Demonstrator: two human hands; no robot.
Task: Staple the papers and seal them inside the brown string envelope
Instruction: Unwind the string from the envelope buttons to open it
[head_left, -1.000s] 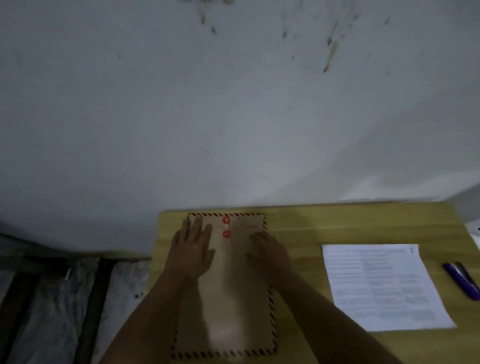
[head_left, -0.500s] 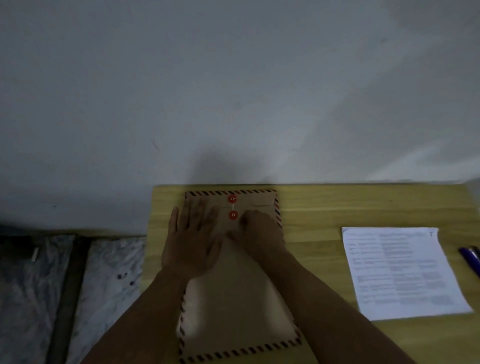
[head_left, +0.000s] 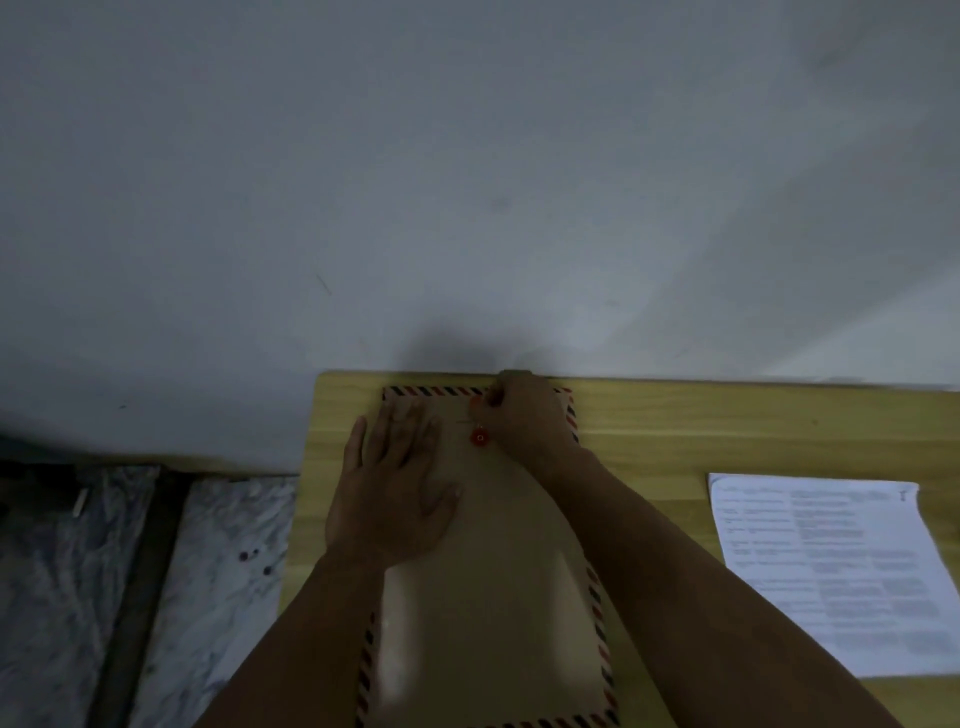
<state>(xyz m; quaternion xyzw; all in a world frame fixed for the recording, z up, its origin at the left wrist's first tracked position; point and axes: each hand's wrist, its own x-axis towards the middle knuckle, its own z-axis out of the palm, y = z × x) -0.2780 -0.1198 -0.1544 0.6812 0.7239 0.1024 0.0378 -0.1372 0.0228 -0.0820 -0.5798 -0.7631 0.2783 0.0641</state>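
Observation:
A brown string envelope (head_left: 493, 613) with a red-and-dark striped border lies flat on the wooden table (head_left: 701, 431), its flap end toward the wall. My left hand (head_left: 389, 493) presses flat on its upper left part, fingers straight. My right hand (head_left: 524, 421) is at the flap, fingers curled and pinching at the upper red button, which it mostly hides. The lower red button (head_left: 479, 438) shows just below the fingers. A stack of printed white papers (head_left: 831, 566) lies to the right of the envelope, apart from both hands.
A plain grey wall (head_left: 467, 182) rises directly behind the table's far edge. Left of the table the floor shows mottled pale tiles (head_left: 218, 571) and a dark strip (head_left: 140, 597).
My right hand slid up from the envelope's middle to the top button and curled its fingers there. My left hand stayed flat. The view tilted down and moved closer.

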